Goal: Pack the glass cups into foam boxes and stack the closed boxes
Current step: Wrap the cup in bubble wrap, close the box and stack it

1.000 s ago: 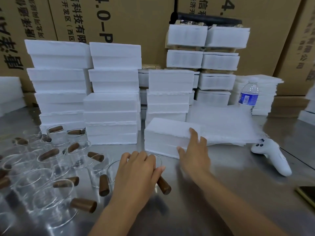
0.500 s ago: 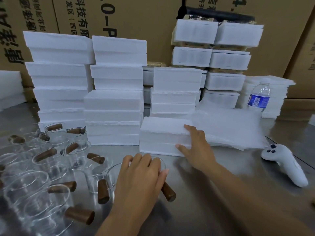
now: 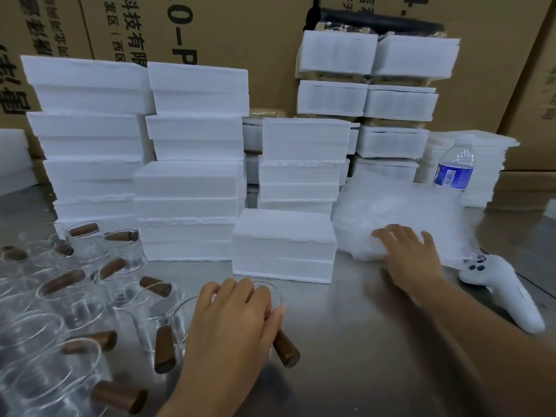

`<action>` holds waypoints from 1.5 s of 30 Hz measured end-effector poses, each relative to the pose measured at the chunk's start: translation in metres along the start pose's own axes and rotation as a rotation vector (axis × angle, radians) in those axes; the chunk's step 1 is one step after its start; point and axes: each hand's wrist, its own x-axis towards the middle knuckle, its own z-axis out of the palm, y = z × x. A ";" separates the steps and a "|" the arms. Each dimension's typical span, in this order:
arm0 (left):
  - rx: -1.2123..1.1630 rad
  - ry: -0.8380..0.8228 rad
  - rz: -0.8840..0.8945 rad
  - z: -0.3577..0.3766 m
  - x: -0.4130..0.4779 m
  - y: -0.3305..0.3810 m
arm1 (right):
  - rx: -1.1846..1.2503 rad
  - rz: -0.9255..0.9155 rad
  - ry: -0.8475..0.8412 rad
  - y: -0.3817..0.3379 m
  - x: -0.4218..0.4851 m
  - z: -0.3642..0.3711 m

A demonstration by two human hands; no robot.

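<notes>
My left hand (image 3: 237,320) grips the rim of a glass cup (image 3: 275,294) from above; its brown wooden handle (image 3: 285,349) sticks out toward me. Just behind that cup a closed white foam box (image 3: 284,245) stands alone on the metal table (image 3: 361,341). My right hand (image 3: 412,257) rests with spread fingers on the near edge of a pile of bubble wrap sheets (image 3: 403,215), to the right of the box. Several more glass cups (image 3: 75,296) with wooden handles crowd the table's left side.
Stacks of closed foam boxes (image 3: 189,164) line the back, with cardboard cartons (image 3: 240,40) behind them. A water bottle (image 3: 454,167) stands behind the bubble wrap. A white game-style controller (image 3: 505,293) lies at the right, close to my right forearm.
My right hand left the single foam box's right end and moved right onto the bubble wrap. The left hand stayed on the cup. The camera moved closer.
</notes>
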 end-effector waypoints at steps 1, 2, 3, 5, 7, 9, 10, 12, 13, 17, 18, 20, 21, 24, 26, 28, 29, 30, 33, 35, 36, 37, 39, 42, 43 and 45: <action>-0.006 0.009 0.013 0.001 0.000 -0.001 | -0.044 -0.015 0.006 0.005 0.002 -0.001; -0.003 0.037 0.029 0.003 -0.001 -0.001 | -0.081 -0.035 0.009 0.009 0.005 -0.002; 0.008 0.075 0.036 0.004 -0.002 -0.001 | -0.109 -0.050 0.008 0.013 0.006 -0.003; 0.035 0.159 0.056 0.009 -0.002 -0.003 | -0.148 -0.068 -0.005 0.023 0.010 -0.006; 0.046 0.195 0.067 0.012 -0.002 -0.004 | -0.187 -0.074 -0.019 0.032 0.011 -0.009; 0.055 0.227 0.072 0.014 -0.002 -0.005 | -0.200 -0.068 -0.051 0.035 0.009 -0.013; 0.057 0.249 0.076 0.015 -0.002 -0.006 | -0.184 -0.063 -0.063 0.034 0.007 -0.014; 0.044 0.286 0.085 0.016 -0.002 -0.006 | -0.029 -0.133 0.073 0.024 0.001 -0.017; 0.040 0.294 0.084 0.017 -0.002 -0.006 | 0.096 -0.226 0.218 0.016 -0.004 -0.018; 0.039 0.294 0.092 0.016 -0.001 -0.006 | 0.357 -0.590 0.571 -0.044 -0.015 -0.038; 0.034 0.297 0.098 0.014 -0.001 -0.006 | 0.325 -0.617 0.535 -0.062 -0.015 -0.041; 0.037 0.304 0.103 0.012 -0.001 -0.005 | 0.228 -0.592 0.377 -0.095 -0.014 -0.041; 0.040 0.307 0.105 0.012 -0.001 -0.005 | 0.193 -0.557 0.283 -0.107 -0.013 -0.039; 0.038 0.320 0.111 0.012 -0.002 -0.005 | 0.186 -0.463 0.163 -0.118 -0.003 -0.027; 0.034 0.327 0.116 0.014 -0.003 -0.006 | 0.215 -0.429 0.165 -0.108 0.003 -0.022; 0.036 0.320 0.115 0.015 -0.003 -0.007 | 0.243 -0.426 0.144 -0.093 0.005 -0.020; 0.042 0.320 0.112 0.015 -0.004 -0.007 | 0.254 -0.437 0.139 -0.087 0.006 -0.018; 0.049 0.323 0.109 0.016 -0.004 -0.007 | 0.264 -0.451 0.141 -0.082 0.007 -0.018; 0.079 0.344 0.107 0.016 -0.003 -0.007 | 0.275 -0.491 0.144 -0.073 0.010 -0.018; 0.098 0.363 0.117 0.017 -0.002 -0.008 | 0.260 -0.501 0.135 -0.071 0.012 -0.018; 0.110 0.371 0.123 0.017 -0.002 -0.008 | 0.252 -0.506 0.141 -0.071 0.013 -0.018; 0.118 0.377 0.129 0.018 -0.002 -0.009 | 0.261 -0.515 0.167 -0.073 0.013 -0.020; 0.122 0.388 0.139 0.020 -0.001 -0.011 | 0.346 -0.523 0.273 -0.077 0.017 -0.032; 0.143 0.406 0.136 0.022 0.002 -0.011 | 0.644 -0.345 0.474 -0.085 0.044 -0.061; 0.151 0.419 0.133 0.023 0.003 -0.011 | 0.793 -0.228 0.501 -0.088 0.058 -0.072; 0.171 0.449 0.130 0.025 0.005 -0.011 | 1.080 0.048 0.510 -0.091 0.088 -0.092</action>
